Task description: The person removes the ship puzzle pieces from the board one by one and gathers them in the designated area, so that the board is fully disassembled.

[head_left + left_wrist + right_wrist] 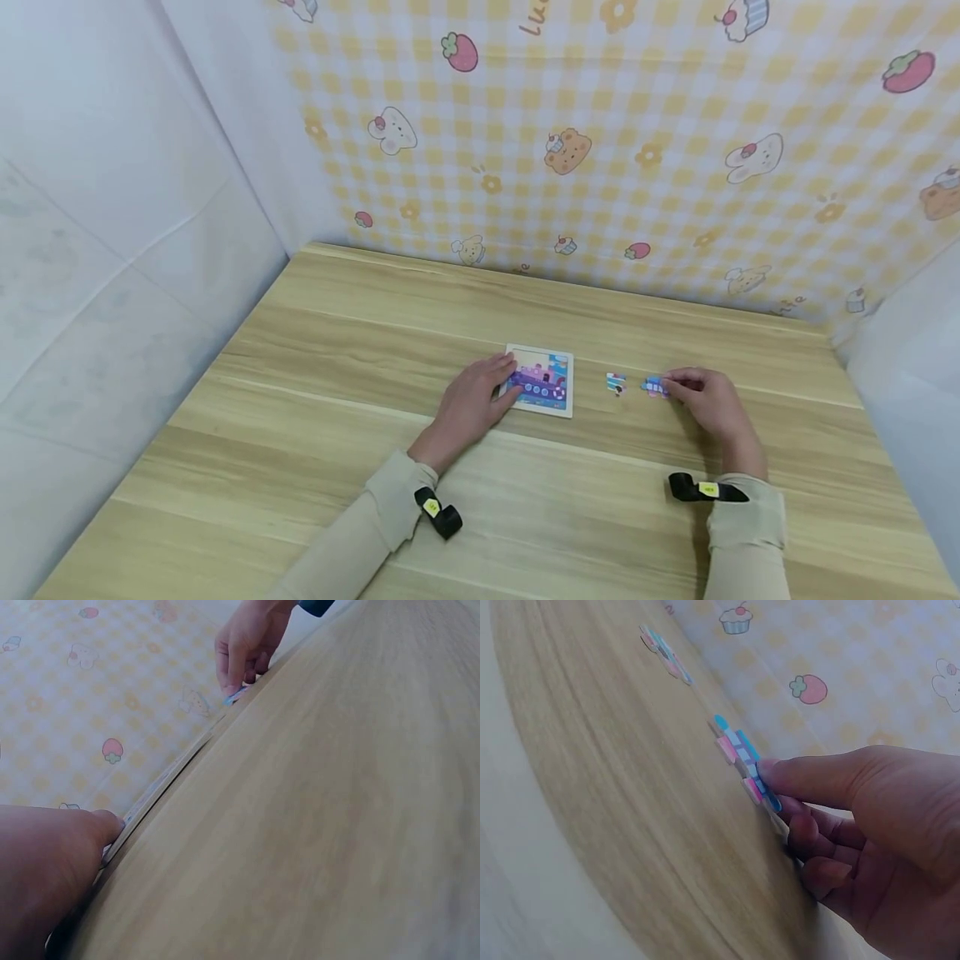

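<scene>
A small jigsaw puzzle board (568, 392) with a white border and a purple ship picture lies on the table, part of its upper left unfilled. My left hand (471, 402) rests over the board's left side, thumb and fingers spread on it. In the left wrist view the thumb (105, 825) touches the board's edge. To the right, my right hand (708, 402) pinches a blue, white and pink puzzle piece (742, 754) between thumb and fingers, tilted just off the tabletop. Another puzzle piece (616, 383) lies flat between the board and that hand.
The wood-grain table (360, 350) reaches back to a yellow checked cloth (510, 225) with cartoon prints. A pale wall covering (112, 208) stands along the left side, another (915, 358) on the right.
</scene>
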`<state>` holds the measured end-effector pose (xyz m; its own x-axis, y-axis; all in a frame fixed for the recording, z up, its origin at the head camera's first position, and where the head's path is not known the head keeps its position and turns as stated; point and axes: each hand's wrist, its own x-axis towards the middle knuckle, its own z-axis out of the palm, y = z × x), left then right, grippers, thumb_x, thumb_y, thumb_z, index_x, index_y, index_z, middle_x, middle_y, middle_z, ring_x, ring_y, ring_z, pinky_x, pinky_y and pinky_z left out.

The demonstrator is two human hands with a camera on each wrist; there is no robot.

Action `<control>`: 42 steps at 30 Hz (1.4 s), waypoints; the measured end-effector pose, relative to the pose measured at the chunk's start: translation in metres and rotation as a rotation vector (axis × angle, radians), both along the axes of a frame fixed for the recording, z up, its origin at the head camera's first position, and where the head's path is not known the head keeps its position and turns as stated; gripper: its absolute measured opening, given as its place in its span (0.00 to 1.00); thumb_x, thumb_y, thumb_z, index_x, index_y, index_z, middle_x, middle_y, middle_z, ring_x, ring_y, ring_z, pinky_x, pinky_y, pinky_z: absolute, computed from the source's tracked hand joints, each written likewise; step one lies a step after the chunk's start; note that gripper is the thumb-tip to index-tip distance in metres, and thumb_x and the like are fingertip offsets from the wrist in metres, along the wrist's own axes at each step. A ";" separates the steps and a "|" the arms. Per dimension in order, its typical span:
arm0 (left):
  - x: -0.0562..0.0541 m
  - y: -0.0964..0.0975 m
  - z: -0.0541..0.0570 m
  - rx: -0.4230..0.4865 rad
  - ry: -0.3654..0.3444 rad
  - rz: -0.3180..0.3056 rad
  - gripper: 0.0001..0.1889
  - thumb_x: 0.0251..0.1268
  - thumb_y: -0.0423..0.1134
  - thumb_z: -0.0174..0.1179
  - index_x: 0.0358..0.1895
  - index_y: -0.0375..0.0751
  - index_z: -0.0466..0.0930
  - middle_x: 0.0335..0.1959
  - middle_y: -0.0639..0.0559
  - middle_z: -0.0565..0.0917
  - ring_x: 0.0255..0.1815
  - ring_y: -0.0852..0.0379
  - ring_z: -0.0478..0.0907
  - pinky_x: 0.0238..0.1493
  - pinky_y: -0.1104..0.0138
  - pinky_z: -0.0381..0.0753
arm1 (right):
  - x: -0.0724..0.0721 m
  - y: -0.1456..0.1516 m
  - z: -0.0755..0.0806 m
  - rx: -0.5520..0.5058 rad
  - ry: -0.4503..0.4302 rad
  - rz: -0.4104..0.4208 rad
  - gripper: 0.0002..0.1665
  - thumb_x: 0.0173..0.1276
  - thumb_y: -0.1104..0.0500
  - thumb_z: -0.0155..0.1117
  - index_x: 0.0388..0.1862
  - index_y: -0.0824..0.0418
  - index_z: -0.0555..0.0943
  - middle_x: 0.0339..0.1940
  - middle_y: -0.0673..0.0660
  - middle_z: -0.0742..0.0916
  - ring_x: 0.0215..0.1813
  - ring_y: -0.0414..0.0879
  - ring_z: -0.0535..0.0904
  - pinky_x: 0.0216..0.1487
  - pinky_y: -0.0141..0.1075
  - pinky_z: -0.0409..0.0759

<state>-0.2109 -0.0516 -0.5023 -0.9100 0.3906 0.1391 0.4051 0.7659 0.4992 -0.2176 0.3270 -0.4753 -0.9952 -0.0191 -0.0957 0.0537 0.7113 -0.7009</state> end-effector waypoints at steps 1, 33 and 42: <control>0.000 0.000 0.000 -0.001 -0.001 0.000 0.29 0.80 0.54 0.55 0.72 0.39 0.74 0.76 0.50 0.71 0.78 0.51 0.65 0.81 0.58 0.59 | 0.000 0.000 0.000 -0.009 -0.008 -0.005 0.21 0.79 0.54 0.63 0.55 0.73 0.85 0.53 0.68 0.86 0.44 0.43 0.76 0.38 0.27 0.78; 0.001 -0.002 0.003 0.011 -0.022 0.009 0.29 0.80 0.54 0.56 0.73 0.39 0.73 0.76 0.50 0.70 0.79 0.51 0.65 0.81 0.57 0.60 | 0.007 -0.006 0.025 -0.063 0.260 0.090 0.16 0.82 0.58 0.58 0.54 0.70 0.83 0.37 0.57 0.82 0.29 0.39 0.73 0.25 0.29 0.74; 0.002 0.001 0.002 0.008 -0.006 0.014 0.28 0.80 0.54 0.55 0.72 0.40 0.74 0.76 0.50 0.71 0.78 0.52 0.65 0.80 0.57 0.60 | -0.009 -0.058 0.024 -0.082 0.185 0.241 0.15 0.81 0.60 0.58 0.55 0.68 0.84 0.44 0.65 0.86 0.33 0.46 0.78 0.30 0.31 0.79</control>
<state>-0.2085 -0.0505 -0.5005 -0.9163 0.3764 0.1366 0.3910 0.7675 0.5080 -0.2261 0.2692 -0.4511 -0.9615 -0.2566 0.0979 -0.2430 0.6285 -0.7389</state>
